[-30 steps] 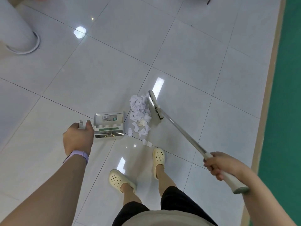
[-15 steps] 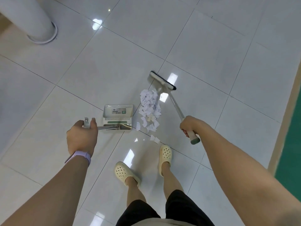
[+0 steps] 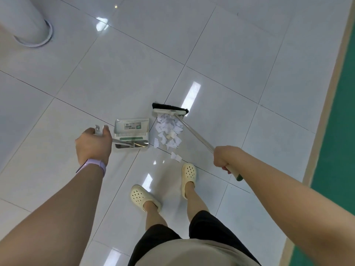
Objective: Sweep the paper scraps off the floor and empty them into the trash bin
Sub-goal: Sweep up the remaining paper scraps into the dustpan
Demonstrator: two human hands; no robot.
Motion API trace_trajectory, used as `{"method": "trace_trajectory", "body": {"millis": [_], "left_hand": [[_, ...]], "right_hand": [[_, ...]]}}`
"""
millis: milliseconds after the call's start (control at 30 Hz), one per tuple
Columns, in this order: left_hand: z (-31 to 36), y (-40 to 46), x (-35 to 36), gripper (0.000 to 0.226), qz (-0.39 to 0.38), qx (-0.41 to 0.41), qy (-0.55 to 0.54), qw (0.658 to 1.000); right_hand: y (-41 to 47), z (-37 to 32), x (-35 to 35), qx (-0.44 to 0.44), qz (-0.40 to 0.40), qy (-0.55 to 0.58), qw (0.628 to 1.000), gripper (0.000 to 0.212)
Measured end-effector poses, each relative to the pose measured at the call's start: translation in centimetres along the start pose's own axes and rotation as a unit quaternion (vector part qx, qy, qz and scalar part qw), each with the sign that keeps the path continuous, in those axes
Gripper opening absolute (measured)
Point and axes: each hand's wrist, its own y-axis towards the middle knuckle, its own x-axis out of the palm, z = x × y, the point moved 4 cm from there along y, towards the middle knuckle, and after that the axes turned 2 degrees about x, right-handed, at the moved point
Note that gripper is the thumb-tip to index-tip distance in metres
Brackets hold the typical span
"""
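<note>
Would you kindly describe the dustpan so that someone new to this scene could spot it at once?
On the glossy white tiled floor, look just ahead of the left hand, whose grip holds its handle. The dustpan sits there, immediately left of the pile of paper scraps. It is the only grey boxy tray, with a barcode sticker and comb-like teeth.

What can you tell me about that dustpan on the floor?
The dustpan is pale grey, seemingly plastic, with a barcode sticker, a row of comb teeth and a green strip. It stands on the white tiled floor, just left of the paper scraps, apart from them. Its shiny metal handle leads to the left hand, which grips its end.
</note>
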Motion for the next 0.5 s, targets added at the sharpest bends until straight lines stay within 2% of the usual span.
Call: {"method": "trace_trajectory", "body": {"millis": [167, 267, 500], "left_hand": [[-3.7, -2.5, -0.8, 0.044, -0.003, 0.002, -0.003, 1.000], [-6.4, -4.2, -1.5, 0.044, -0.025, 0.006, -0.019, 1.000], [-9.6, -6.8, -4.9, 0.049, -0.042, 0.018, -0.043, 0.998]], "right_hand": [[-3.0, 3.5, 1.1, -0.028, 0.007, 0.148, 0.989, 0.027], [-5.9, 5.3, 2.8, -0.037, 0.005, 0.224, 0.974, 0.022], [-12.4, 5.4, 6.8, -0.085, -0.037, 0.296, 0.951, 0.009]]}}
